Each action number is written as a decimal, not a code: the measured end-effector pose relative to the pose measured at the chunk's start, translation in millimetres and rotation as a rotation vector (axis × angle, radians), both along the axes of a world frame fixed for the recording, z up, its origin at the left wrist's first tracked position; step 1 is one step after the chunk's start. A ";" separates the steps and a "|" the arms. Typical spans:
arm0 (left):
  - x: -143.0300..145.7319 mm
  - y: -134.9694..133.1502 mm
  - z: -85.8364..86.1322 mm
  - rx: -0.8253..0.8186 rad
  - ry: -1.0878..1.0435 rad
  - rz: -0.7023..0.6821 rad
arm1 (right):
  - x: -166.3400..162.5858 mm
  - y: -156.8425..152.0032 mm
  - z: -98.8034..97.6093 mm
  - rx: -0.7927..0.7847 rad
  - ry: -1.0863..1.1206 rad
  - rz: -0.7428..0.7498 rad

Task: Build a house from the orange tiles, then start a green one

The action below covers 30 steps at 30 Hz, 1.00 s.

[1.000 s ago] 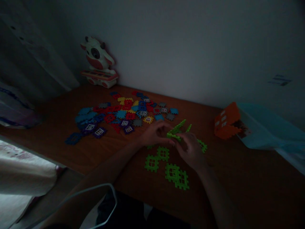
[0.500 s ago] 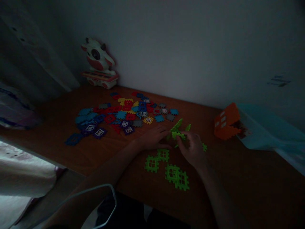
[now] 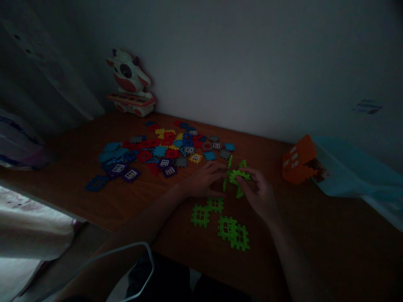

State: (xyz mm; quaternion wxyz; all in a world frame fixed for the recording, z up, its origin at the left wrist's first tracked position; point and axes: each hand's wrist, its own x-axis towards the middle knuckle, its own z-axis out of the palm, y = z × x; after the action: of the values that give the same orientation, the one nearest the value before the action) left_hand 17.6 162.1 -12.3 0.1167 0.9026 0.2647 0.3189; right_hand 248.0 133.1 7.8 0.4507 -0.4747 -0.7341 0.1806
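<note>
Both hands meet over the middle of a brown wooden table (image 3: 94, 197). Between them stands a small assembly of green toothed tiles (image 3: 235, 176), turned upright. My left hand (image 3: 203, 180) grips its left side with curled fingers. My right hand (image 3: 260, 193) pinches its right side with thumb and fingers. Just in front of the hands, several loose green window tiles (image 3: 220, 220) lie flat on the table.
A heap of red, blue, yellow, grey and purple tiles (image 3: 157, 153) spreads at the back left. A cow-shaped toy (image 3: 130, 84) stands against the wall. An orange tile house (image 3: 299, 161) and a light blue bag (image 3: 352, 172) sit at the right. The room is dim.
The green assembly has been turned from lying slanted to standing upright between the hands. My right hand has moved slightly right and up with it.
</note>
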 end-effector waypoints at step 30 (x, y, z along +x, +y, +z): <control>14.3 -1.1 -11.0 0.017 0.097 -0.100 | 35.9 6.3 6.2 -0.017 -0.446 0.225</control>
State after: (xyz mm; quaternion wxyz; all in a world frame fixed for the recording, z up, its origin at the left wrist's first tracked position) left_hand 32.0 161.0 -23.3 0.1119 0.9299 0.2219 0.2710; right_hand 283.9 139.4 14.0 0.2507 -0.4220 -0.8620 0.1267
